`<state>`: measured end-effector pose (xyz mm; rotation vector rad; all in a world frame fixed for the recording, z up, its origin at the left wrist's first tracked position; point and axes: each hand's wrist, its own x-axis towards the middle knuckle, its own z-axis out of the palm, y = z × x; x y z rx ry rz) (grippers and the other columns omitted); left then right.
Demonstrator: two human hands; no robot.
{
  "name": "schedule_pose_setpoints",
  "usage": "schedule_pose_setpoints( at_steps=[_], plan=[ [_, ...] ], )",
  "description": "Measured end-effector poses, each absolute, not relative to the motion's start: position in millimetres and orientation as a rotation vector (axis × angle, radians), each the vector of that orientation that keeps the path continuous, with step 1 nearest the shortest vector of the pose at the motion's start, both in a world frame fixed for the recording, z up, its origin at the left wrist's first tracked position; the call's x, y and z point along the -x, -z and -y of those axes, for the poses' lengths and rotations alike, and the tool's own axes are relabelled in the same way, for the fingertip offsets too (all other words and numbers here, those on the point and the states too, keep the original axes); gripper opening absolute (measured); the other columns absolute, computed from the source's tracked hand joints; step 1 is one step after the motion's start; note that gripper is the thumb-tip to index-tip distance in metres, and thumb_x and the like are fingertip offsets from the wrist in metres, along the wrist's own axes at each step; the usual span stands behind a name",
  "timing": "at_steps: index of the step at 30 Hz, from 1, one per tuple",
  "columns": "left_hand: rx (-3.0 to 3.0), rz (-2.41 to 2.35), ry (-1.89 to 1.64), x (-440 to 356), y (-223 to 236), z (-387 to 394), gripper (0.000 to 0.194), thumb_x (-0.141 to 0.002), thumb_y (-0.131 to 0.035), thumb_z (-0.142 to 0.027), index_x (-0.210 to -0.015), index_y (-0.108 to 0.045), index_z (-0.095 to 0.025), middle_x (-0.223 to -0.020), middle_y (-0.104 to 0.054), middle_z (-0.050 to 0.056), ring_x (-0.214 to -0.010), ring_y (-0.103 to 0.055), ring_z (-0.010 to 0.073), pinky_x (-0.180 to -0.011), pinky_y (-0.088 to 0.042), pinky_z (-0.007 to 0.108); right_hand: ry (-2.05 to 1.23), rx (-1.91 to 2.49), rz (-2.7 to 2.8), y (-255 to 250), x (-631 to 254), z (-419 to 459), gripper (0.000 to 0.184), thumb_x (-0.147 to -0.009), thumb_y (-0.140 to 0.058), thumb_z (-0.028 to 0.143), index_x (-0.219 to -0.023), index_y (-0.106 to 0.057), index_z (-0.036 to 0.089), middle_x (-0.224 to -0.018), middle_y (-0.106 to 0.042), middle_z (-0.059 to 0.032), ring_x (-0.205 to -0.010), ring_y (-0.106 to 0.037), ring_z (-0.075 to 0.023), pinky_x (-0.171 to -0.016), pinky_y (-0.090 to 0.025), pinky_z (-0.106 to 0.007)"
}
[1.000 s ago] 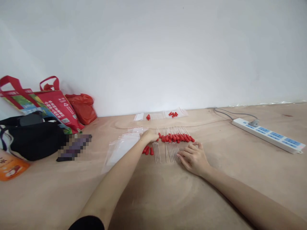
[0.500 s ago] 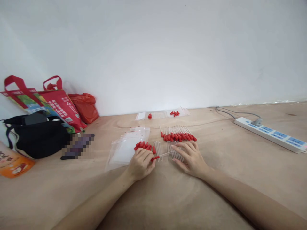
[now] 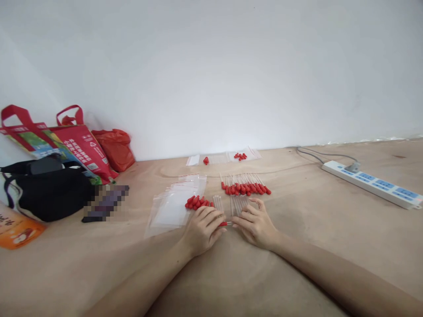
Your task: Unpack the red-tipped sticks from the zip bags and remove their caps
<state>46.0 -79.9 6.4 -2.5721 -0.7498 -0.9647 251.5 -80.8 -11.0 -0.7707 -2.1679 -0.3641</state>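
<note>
My left hand [image 3: 202,229] and my right hand [image 3: 254,225] meet low on the wooden floor [image 3: 297,264]. Between their fingertips is a clear thin tube with a red rubber cap [image 3: 224,223]; the left fingers pinch the cap end and the right fingers pinch the tube end. Just beyond the left hand lies a small heap of loose red caps [image 3: 197,202]. Bare clear tubes [image 3: 238,203] lie beyond the right hand. Farther off is a row of capped tubes [image 3: 246,186]. A stack of clear zip bags [image 3: 172,203] lies to the left.
Two filled zip bags [image 3: 225,157] lie near the white wall. A white power strip [image 3: 373,185] with its cable is at the right. Red shopping bags [image 3: 79,141], a black bag [image 3: 49,189] and an orange packet [image 3: 15,229] crowd the left side.
My left hand came back from the far row to the near floor with a red cap. My right hand drew in with a tube, and both hands now meet on it.
</note>
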Motion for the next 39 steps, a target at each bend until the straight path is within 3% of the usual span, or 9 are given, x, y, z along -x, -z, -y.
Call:
schedule_pose_setpoints(
  at_steps=[4,10,23,34,39],
  plan=[
    [2.622,0.727,0.988,-47,-4,80,0.011,-0.084,-0.048,-0.021,-0.083,-0.059,-0.018,-0.08,-0.066,0.001,-0.08,-0.056,0.0152,-0.081,-0.039,0.034,0.386,0.741,2.18,11,-253,83,0.016,-0.084,-0.047,0.024,-0.082,-0.063,0.022,-0.058,-0.057,0.0035,-0.068,-0.049,-0.011,-0.091,-0.021,-0.04],
    [2.621,0.691,0.986,-44,-3,84,0.018,-0.085,-0.048,-0.022,-0.07,-0.057,-0.018,-0.067,-0.063,-0.001,-0.07,-0.055,0.0129,-0.08,-0.037,0.034,0.393,0.719,2.215,10,-257,88,0.016,-0.083,-0.047,0.024,-0.076,-0.061,0.023,-0.05,-0.053,0.0056,-0.065,-0.047,-0.0106,-0.092,-0.02,-0.04],
    [2.643,0.692,0.87,-46,-7,90,0.022,-0.085,-0.044,-0.016,-0.067,-0.057,-0.019,-0.065,-0.061,-0.001,-0.071,-0.054,0.0119,-0.084,-0.036,0.035,0.343,0.725,2.274,12,-264,91,0.015,-0.082,-0.048,0.024,-0.075,-0.061,0.024,-0.052,-0.054,0.0055,-0.069,-0.049,-0.0106,-0.094,-0.017,-0.041],
    [2.657,0.619,0.945,-45,-6,89,0.02,-0.085,-0.043,-0.015,-0.068,-0.054,-0.017,-0.066,-0.061,0.0,-0.071,-0.054,0.0128,-0.077,-0.04,0.032,0.258,0.677,2.246,12,-268,91,0.016,-0.083,-0.046,0.024,-0.076,-0.06,0.022,-0.051,-0.052,0.0047,-0.068,-0.047,-0.0118,-0.092,-0.02,-0.042],
    [2.575,0.741,1.152,-21,-6,87,0.014,-0.085,-0.043,-0.013,-0.081,-0.055,-0.018,-0.073,-0.061,0.002,-0.071,-0.055,0.0127,-0.068,-0.044,0.028,0.227,0.851,2.134,12,-289,86,0.019,-0.083,-0.045,0.022,-0.075,-0.062,0.021,-0.054,-0.055,0.002,-0.066,-0.048,-0.0127,-0.089,-0.024,-0.04]
  ],
)
